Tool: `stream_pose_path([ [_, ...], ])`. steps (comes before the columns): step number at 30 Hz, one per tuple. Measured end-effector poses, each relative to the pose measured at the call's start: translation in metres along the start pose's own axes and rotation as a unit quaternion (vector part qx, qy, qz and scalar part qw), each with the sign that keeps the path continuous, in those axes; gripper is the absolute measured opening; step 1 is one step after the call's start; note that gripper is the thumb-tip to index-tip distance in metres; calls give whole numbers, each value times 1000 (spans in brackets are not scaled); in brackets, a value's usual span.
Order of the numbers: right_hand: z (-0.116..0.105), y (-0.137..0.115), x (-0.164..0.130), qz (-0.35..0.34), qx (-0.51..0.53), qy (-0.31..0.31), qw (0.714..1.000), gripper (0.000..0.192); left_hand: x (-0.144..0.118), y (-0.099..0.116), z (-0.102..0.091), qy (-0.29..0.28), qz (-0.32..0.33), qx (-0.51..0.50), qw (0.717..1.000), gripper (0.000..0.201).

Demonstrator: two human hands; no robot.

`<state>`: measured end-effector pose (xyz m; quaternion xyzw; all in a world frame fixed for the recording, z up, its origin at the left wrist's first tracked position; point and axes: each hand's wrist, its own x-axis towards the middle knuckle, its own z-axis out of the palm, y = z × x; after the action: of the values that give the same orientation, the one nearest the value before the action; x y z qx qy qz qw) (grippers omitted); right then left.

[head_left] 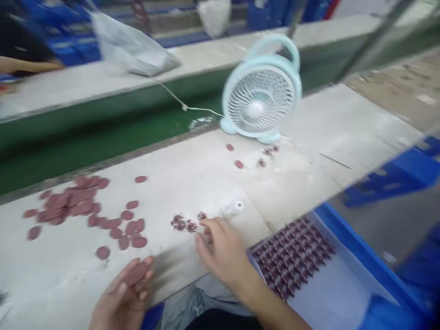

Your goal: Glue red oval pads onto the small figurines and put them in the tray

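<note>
Dull red discs [74,206] lie on the pale grey table [192,174]. The fan [261,94] is light blue with a white grille. Far belt [103,133] green; right tray [347,243] blue.

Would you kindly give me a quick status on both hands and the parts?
Left hand cupped, one reddish disc on its fingers. Right hand open, fingers at small dark coils. Disc pile left; fan beyond.

Whole shot was smeared, so the tiny dark parts [184,223] by the right hand [223,254] were just blobs. The left hand [125,295] was cut off at the bottom edge (wrist gone). Someone's arm [27,66] was clipped at the far-left edge of the table [343,123].
</note>
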<state>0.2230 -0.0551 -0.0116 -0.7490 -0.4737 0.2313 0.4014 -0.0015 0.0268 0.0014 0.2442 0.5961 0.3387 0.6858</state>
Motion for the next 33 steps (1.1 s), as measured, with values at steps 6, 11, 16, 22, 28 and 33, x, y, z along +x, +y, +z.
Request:
stream_pose_path([
  [6,-2,-4,25,-4,-135,-70,988,20,-13,-2,4,12,-3,-89,996,46],
  [11,-5,-8,40,16,-245,-73,967,23,-19,-3,-3,-20,-25,-133,991,45],
  [16,-8,-14,47,-17,-308,-109,945,33,-19,-10,1,-82,-49,-147,984,39],
  [22,-19,-11,54,-109,-360,-207,903,54,-19,-14,-1,-144,-67,-153,975,30],
  [28,-24,2,49,-127,-391,-204,889,32,-13,-19,-4,-197,-69,-177,962,27],
  [33,-24,7,40,-111,-382,-157,904,33,-10,-27,-3,-228,-60,-186,954,25],
])
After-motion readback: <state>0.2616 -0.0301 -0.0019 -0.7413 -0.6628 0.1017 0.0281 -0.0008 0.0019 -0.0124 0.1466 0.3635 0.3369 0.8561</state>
